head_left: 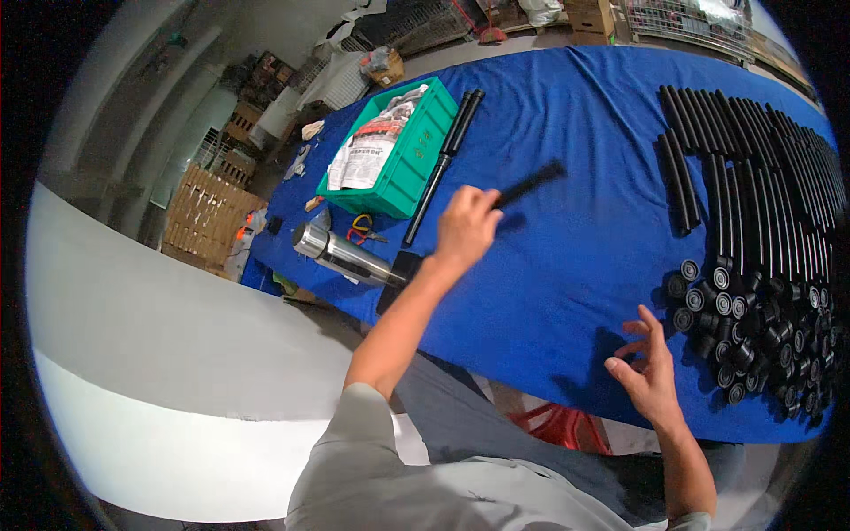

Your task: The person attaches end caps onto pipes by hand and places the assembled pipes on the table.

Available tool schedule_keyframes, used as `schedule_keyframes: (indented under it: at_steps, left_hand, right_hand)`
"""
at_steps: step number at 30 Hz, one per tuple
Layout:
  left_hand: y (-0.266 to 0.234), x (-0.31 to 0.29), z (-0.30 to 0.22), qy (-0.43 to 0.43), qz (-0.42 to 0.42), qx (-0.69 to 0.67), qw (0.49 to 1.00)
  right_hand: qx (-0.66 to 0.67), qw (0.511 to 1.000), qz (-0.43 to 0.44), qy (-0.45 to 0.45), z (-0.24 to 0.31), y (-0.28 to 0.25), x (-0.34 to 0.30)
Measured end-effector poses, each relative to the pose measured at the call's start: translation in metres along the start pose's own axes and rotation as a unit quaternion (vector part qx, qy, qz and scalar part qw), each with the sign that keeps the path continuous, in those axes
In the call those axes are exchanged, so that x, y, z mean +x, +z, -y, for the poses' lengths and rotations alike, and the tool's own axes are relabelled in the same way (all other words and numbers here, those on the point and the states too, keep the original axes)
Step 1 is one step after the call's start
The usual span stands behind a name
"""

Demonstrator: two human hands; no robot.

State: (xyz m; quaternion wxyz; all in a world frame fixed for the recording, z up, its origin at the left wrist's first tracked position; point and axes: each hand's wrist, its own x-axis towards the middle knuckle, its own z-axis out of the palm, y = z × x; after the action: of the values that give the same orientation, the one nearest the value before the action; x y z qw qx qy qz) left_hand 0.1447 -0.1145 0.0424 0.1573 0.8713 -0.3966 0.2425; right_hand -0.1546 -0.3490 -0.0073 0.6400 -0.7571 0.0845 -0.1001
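My left hand (467, 228) is closed around one end of a short black tube (531, 183), holding it over the middle of the blue cloth; the tube looks slightly blurred. Apart from it, my right hand (651, 367) hovers near the table's front edge with fingers spread and nothing in them. Closest to that hand, a pile of round black caps (722, 305) covers the right front of the table. Beyond the caps lie rows of black foam-like sleeves (699, 119) and thinner, shiny black tubes (768, 217).
A green crate (414, 177) with printed paper (367, 159) in it stands at the left. Long black rods (434, 190) lie along its right side. Nearer me are a steel cylinder (345, 254) and red-and-yellow-handled cutters (360, 232). Blue cloth (567, 265) covers the table.
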Motion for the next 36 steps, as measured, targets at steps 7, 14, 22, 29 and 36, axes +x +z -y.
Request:
schedule_keyframes:
  at_steps: [7,14,22,29,36]
  left_hand:
    - [0.027,0.014,0.097,-0.207,0.100,0.134,0.964]
    - [0.027,0.007,0.130,-0.284,0.162,0.179,0.928]
    - [0.023,-0.002,0.132,-0.336,0.177,0.202,0.903]
    - [0.019,-0.004,0.133,-0.302,0.145,0.200,0.921]
    - [0.026,-0.006,0.150,-0.282,0.142,0.233,0.920]
  right_hand:
    - [-0.003,0.998,0.066,0.019,0.004,0.005,0.000]
    - [-0.011,0.995,0.092,0.025,0.005,0.005,-0.001]
    - [-0.021,0.995,0.092,0.034,0.004,0.007,-0.001]
    - [-0.025,0.994,0.097,0.038,0.009,0.005,0.000]
    - [-0.005,0.995,0.092,0.047,0.007,0.007,0.000]
